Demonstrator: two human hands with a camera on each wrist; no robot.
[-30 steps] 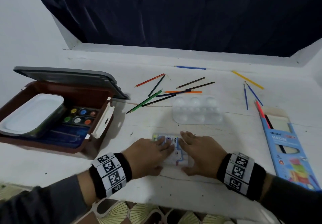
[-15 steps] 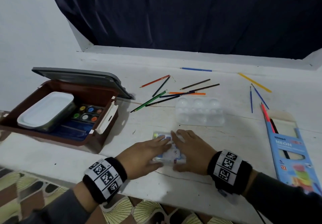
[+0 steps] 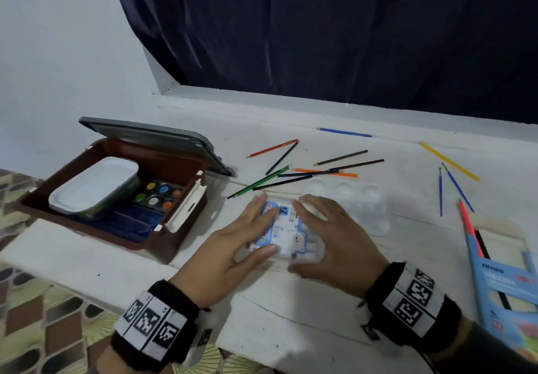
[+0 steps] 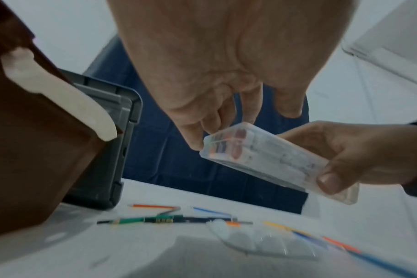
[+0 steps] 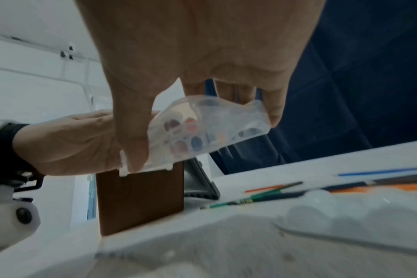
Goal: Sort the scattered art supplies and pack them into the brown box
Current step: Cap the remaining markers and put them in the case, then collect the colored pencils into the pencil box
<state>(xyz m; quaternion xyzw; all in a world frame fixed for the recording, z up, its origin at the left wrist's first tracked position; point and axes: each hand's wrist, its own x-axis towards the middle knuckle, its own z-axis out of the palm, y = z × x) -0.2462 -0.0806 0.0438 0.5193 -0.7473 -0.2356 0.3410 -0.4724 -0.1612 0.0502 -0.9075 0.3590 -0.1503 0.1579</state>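
We hold a small clear plastic case (image 3: 286, 232) of colours between both hands, lifted off the white worktop (image 3: 291, 324) near its front edge. Our left hand (image 3: 230, 253) takes the case's left side, fingers curled on its far end and thumb along the near edge; our right hand (image 3: 334, 244) takes the right side, thumb pressed on the near corner. So each grip is narrow and closed on the case. From the wrist views the case tilts, and rounded colour pieces show through its wall.

To the left sits the brown box (image 3: 96, 222), its grey lid (image 3: 154, 140) open and leaning back. Inside it lie a white tray (image 3: 93, 186), a set of paint pans (image 3: 158, 194) and a dark blue item we cannot tell apart.

Farther off, coloured pencils (image 3: 305, 170) lie scattered. A clear mixing palette (image 3: 364, 202) lies just beyond our right hand. At the right edge lies a blue pencil carton (image 3: 506, 283).
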